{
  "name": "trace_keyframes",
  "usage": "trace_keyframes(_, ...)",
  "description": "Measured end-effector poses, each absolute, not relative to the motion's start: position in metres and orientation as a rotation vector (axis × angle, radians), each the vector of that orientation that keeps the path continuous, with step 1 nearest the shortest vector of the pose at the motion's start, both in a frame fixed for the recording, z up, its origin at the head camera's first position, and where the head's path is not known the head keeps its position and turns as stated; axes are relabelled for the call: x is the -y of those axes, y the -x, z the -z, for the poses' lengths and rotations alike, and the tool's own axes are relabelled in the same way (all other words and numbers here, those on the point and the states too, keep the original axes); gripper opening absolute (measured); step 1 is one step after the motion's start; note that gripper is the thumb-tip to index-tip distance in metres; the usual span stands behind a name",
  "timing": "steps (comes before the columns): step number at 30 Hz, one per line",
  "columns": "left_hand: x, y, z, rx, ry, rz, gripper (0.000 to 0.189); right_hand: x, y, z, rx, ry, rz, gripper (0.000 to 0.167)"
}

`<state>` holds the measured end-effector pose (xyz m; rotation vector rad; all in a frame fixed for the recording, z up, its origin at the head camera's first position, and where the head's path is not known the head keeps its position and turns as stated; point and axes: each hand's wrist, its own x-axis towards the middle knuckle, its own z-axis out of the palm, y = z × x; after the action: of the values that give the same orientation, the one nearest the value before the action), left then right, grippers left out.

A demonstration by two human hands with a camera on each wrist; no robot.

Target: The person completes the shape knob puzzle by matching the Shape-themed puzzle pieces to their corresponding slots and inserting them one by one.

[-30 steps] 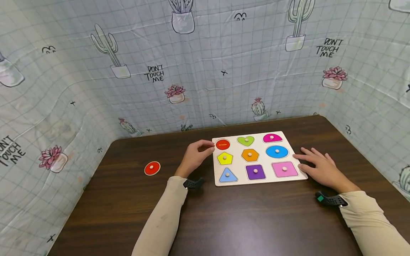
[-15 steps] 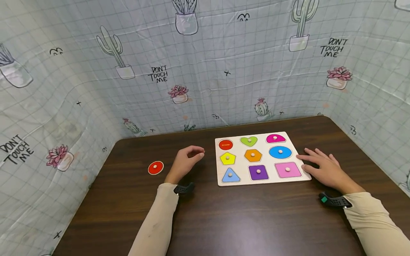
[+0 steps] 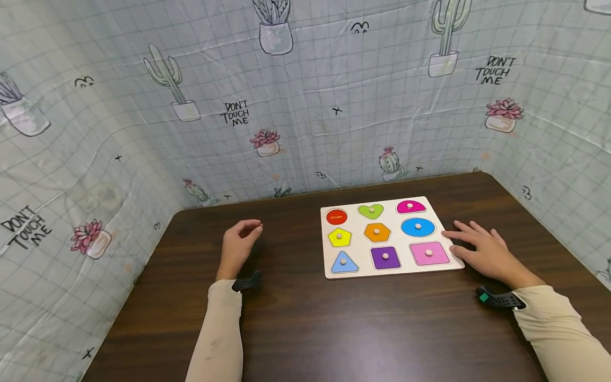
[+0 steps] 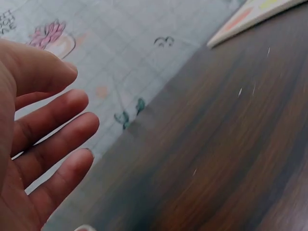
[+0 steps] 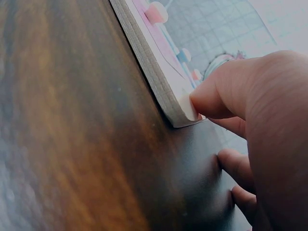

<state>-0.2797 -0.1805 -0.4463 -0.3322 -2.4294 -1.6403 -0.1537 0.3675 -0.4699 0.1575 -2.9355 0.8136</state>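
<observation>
My left hand (image 3: 237, 248) hovers over the left part of the table, thumb and fingers loosely bent with nothing between them. It covers the spot where the round red knobbed piece lay, so that piece is hidden in the head view. A small pale rounded edge (image 4: 85, 228) peeks in at the bottom of the left wrist view. To the right lies a white puzzle board (image 3: 355, 239) with colourful knobbed shapes and a bare red printed circle (image 3: 337, 217) at its upper left. Spread fingers of my right hand (image 3: 481, 252) rest at the board's right edge, thumb on its corner.
The board carries a yellow pentagon (image 3: 335, 241), an orange hexagon (image 3: 371, 236), a blue oval (image 3: 410, 229) and several other shapes. A dark wooden table (image 3: 296, 329) lies beneath, and a cactus-print cloth (image 3: 305, 90) hangs behind and at both sides.
My left hand has moved left, away from the board's left edge and over the red round piece, which it now covers. My right hand has stayed at the board's right edge.
</observation>
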Motion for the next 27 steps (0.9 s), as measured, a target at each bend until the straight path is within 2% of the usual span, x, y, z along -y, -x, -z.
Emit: trace_keyframes(27, 0.236, 0.277, 0.46, 2.512, 0.007, 1.415, 0.026, -0.368, 0.154, 0.473, 2.92, -0.185, -0.811, 0.045)
